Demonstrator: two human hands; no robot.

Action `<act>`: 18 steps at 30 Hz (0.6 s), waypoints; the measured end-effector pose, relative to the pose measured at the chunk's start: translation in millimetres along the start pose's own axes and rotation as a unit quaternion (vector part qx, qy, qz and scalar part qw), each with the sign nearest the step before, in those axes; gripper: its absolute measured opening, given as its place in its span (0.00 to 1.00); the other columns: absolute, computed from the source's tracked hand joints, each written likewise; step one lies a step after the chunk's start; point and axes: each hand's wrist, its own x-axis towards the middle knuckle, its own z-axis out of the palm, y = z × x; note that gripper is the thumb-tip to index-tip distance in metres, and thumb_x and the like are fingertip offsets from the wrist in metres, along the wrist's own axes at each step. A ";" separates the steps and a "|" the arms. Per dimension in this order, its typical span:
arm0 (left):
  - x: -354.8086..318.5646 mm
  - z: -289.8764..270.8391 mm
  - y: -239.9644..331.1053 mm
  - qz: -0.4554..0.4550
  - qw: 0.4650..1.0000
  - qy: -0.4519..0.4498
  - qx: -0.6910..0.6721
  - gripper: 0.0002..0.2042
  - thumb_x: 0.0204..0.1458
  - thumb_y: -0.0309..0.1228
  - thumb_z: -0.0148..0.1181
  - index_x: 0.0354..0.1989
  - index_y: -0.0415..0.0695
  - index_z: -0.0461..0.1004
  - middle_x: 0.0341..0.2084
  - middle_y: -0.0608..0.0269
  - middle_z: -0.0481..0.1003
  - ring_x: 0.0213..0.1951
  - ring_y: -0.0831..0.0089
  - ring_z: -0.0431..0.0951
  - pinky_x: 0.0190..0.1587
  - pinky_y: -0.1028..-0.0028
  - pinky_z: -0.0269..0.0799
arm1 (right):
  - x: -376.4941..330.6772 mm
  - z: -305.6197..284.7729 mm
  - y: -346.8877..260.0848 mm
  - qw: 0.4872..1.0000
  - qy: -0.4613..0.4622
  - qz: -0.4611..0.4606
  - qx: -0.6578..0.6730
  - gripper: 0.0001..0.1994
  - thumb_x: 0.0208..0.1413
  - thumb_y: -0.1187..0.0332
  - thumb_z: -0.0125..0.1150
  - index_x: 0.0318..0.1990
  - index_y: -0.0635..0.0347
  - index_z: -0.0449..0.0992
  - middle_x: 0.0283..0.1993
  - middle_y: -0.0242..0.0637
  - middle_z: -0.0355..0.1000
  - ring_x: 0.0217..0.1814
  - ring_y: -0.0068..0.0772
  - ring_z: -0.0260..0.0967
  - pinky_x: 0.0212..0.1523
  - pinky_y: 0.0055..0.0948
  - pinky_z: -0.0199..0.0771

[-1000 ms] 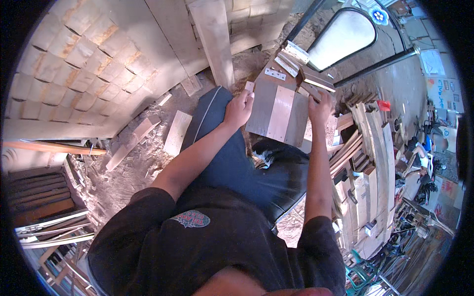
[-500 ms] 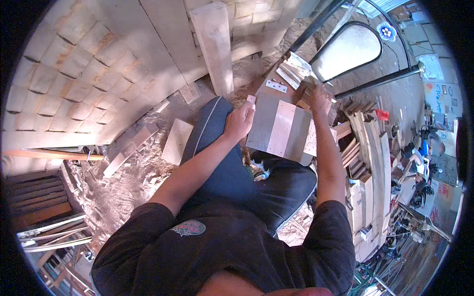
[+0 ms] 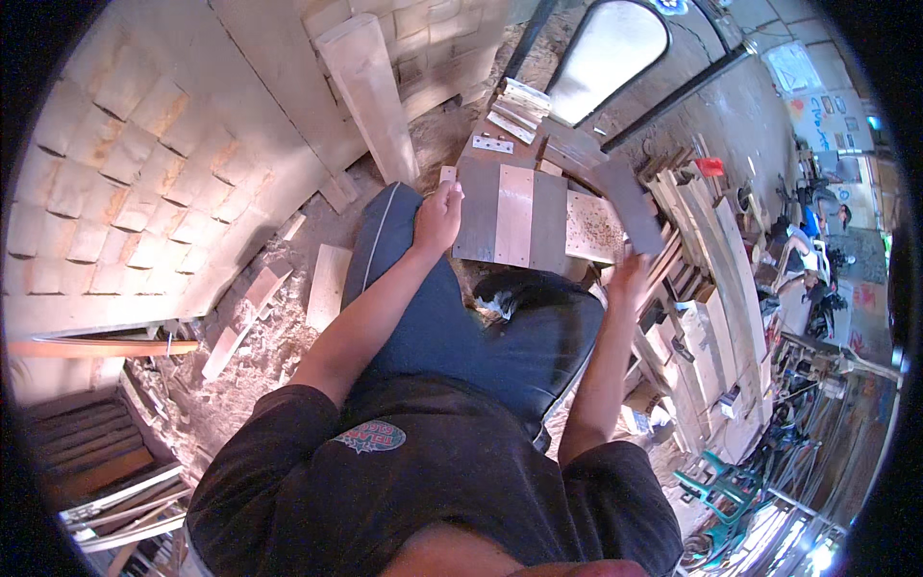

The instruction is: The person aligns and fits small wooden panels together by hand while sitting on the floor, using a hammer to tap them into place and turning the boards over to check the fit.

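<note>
1. The wooden panel (grey boards with a lighter strip down its middle) rests flat over the person's knees, in front of the dark trousers.
2. The left hand is closed on the panel's left edge, thumb on top and fingers curled around it.
3. The right hand grips the lower end of a dark flat board, which slants up and away from the panel's right side.
4. Beside that board, a pale plank speckled with sawdust lies just against the panel's right edge.
5. Beyond the panel sit small pale offcuts in a loose stack on the ground.
6. A long pale plank leans against the brick wall to the left.
7. Short wood scraps lie in the sawdust on the floor near the left leg.
8. To the right, stacked timber slats run along the edge of the work area (further off it is too blurred to tell).
</note>
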 end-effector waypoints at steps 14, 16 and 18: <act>-19.6 2.5 -1.6 0.029 0.996 -0.010 0.083 0.20 0.65 0.47 0.41 0.36 0.43 0.71 0.31 0.43 0.77 0.38 0.41 0.76 0.38 0.50 0.68 | -71.9 -37.5 55.2 0.959 0.054 0.264 -0.090 0.27 0.61 0.48 0.54 0.60 0.55 0.64 0.52 0.38 0.70 0.50 0.38 0.71 0.46 0.41 0.71; -23.5 4.1 2.2 0.022 0.995 -0.015 0.101 0.20 0.65 0.47 0.41 0.35 0.43 0.70 0.31 0.43 0.77 0.38 0.41 0.76 0.38 0.50 0.68 | -63.9 -44.2 55.2 0.965 0.054 0.244 -0.084 0.23 0.62 0.51 0.55 0.58 0.56 0.66 0.51 0.38 0.71 0.50 0.37 0.72 0.45 0.39 0.72; -23.3 3.8 0.6 0.052 0.994 -0.022 0.092 0.19 0.65 0.47 0.41 0.34 0.43 0.69 0.30 0.43 0.77 0.38 0.41 0.76 0.38 0.50 0.68 | -58.6 -45.5 54.8 0.961 -0.012 0.273 -0.049 0.15 0.62 0.60 0.57 0.51 0.56 0.69 0.46 0.37 0.73 0.50 0.37 0.74 0.42 0.36 0.74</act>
